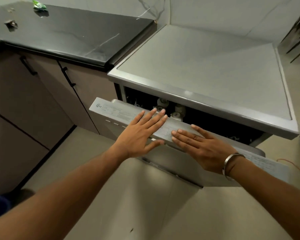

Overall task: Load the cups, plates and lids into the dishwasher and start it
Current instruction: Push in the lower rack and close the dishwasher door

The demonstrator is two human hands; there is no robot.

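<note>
Both hands lie flat with fingers spread on the top edge of a dishwasher door point(128, 116), gripping nothing: the left hand point(140, 134) rests toward the middle of the control strip, the right hand point(201, 148), a metal bangle point(232, 166) on its wrist, just beside it. The palms-down placement suggests the person is pushing the tilted door toward the cabinet rather than pulling it open. The door stands ajar, leaving a dark gap under the dishwasher top point(206, 66). Through that gap white cups point(177, 111) sit upturned in the upper rack, so loading appears largely done; plates and lids cannot be seen from here. To the left runs a black countertop point(68, 32) carrying a green wrapper point(39, 5), above brown cabinet doors point(42, 87). Latching the door and starting the wash look to be what remains.
</note>
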